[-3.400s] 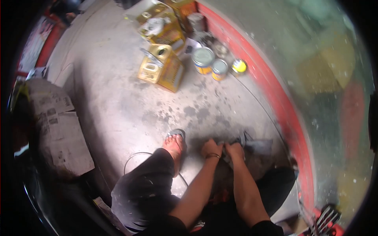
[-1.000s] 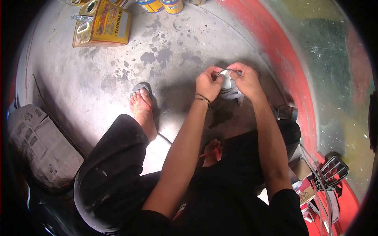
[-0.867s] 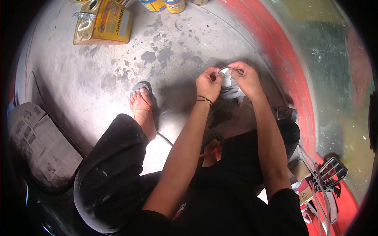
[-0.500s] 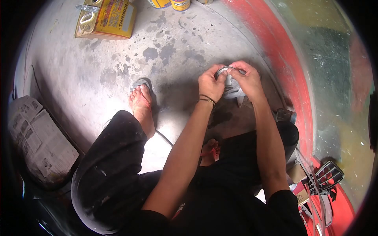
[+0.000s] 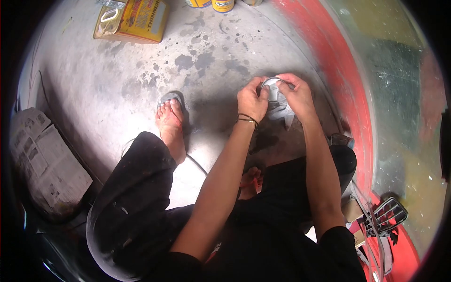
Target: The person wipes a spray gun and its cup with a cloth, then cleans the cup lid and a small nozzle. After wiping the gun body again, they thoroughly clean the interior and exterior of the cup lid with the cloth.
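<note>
In front of me, a round, dark-rimmed piece with a pale inside (image 5: 272, 93) is held between both hands. My left hand (image 5: 252, 100) grips its left edge, thumb on the near side and fingers curled behind the rim. On the opposite edge my right hand (image 5: 298, 96) is closed, its thumb pressed in at the rim. Crumpled grey-white material (image 5: 281, 112) hangs below the piece and tapers to a loose tip under my right wrist. My fingers hide parts of the rim.
A yellow thinner can (image 5: 141, 21) stands at the back left, with smaller yellow-labelled tins (image 5: 222, 5) at the top. A red and green curved panel (image 5: 397, 89) rises on the right. Newspaper (image 5: 54, 160) covers something at the left. A black grille-like part (image 5: 389, 214) lies lower right.
The round piece has tilted so that more of its pale inside faces me. The grey material below hangs lower, its tip showing further down. Both hands keep their grip.
</note>
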The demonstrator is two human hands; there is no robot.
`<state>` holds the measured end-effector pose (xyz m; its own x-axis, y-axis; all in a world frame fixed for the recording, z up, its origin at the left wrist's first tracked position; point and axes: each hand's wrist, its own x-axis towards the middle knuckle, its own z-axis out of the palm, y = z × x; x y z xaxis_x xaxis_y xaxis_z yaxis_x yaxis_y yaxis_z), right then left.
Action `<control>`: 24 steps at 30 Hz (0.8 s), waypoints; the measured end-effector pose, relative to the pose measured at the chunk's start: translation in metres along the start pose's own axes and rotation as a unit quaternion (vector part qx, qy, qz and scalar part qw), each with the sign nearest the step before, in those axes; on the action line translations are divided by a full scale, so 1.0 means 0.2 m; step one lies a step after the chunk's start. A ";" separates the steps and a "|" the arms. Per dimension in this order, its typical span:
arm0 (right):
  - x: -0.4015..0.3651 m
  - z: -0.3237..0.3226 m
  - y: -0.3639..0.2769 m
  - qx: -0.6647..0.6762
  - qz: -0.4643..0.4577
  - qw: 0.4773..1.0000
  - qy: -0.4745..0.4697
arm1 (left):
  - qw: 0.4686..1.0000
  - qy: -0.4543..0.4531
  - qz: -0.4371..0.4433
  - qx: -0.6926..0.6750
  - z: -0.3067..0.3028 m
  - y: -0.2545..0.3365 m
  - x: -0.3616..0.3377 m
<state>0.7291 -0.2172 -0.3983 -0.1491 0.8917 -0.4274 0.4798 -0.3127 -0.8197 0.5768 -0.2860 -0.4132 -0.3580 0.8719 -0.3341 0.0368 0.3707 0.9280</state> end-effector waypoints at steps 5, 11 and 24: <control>0.01 0.03 -0.04 -0.094 -0.054 0.993 -0.045 | 1.000 -0.014 -0.014 0.008 -0.08 0.07 0.01; -0.05 0.09 -0.16 -0.226 -0.096 0.969 -0.013 | 0.988 0.024 0.067 0.137 -0.10 0.03 0.03; -0.29 0.21 -0.48 -0.309 -0.268 0.911 0.057 | 0.864 -0.067 -0.179 -0.466 -0.07 0.17 0.13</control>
<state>0.6554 -0.2516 -0.3105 -0.4316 0.9011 0.0422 0.7650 0.3904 -0.5123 0.5552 -0.2563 -0.3882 -0.0768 0.8068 -0.5858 -0.8430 0.2612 0.4703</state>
